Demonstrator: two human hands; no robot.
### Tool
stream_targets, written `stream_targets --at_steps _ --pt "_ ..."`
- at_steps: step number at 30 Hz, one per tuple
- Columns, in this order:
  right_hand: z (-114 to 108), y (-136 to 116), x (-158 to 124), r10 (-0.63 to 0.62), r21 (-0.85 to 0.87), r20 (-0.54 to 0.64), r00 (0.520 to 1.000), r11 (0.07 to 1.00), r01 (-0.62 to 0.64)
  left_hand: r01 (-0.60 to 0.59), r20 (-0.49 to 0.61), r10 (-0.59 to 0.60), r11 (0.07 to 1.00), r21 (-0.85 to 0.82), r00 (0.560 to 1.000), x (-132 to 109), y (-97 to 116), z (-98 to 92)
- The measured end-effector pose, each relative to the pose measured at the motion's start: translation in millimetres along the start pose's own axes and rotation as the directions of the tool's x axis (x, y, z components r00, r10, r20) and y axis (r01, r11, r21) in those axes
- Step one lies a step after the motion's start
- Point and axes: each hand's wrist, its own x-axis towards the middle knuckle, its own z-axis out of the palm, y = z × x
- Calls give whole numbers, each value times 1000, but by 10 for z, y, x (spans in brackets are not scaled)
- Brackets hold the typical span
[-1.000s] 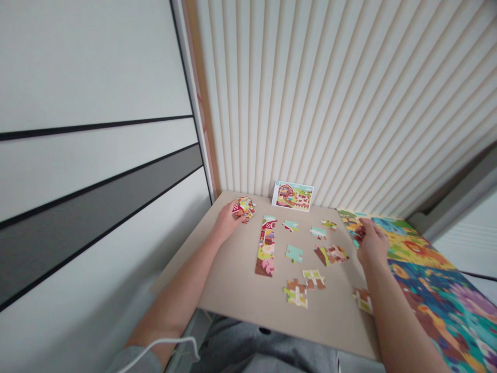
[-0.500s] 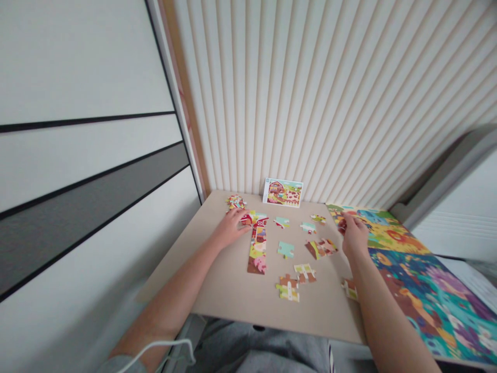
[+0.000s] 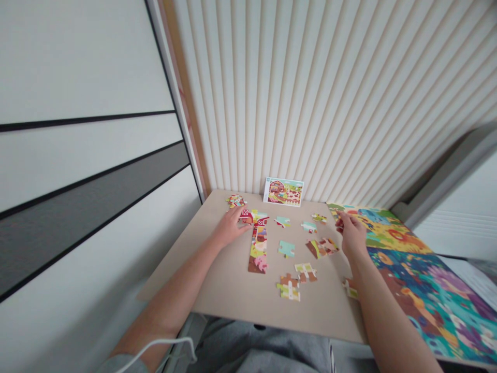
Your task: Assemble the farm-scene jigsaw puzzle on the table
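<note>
My left hand (image 3: 229,228) is at the upper left of the assembled puzzle strip (image 3: 258,248). Its thumb and fingers are spread around a red barn puzzle piece (image 3: 245,214), which lies flat beside the strip's top end. My right hand (image 3: 352,234) hovers over the table's right side with its fingertips pinched together. Something small and dark shows at those fingertips, too small to make out. Between the hands lie loose pieces, among them a plain light-blue piece (image 3: 286,248) and a brown joined pair (image 3: 322,247).
A farm picture card (image 3: 284,192) leans against the pleated panel (image 3: 248,93) at the back. A small heap of pieces (image 3: 236,201) sits at the far left. Brown-and-white fence pieces (image 3: 289,288) lie near the front. Two finished puzzles (image 3: 430,295) cover the right side.
The fingers of my left hand have spread a little, so more of the red barn piece shows. My right hand has shifted slightly left and up, still pinched.
</note>
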Motion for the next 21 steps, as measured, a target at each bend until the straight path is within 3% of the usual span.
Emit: stream_targets --at_steps 16,21 --pt "23 19 -20 -6 -37 44 999 999 8 2 -11 -2 1000 14 1000 -8 48 -50" --pt "21 33 -22 -16 -73 59 998 997 21 -56 125 49 997 53 991 -23 19 -114"
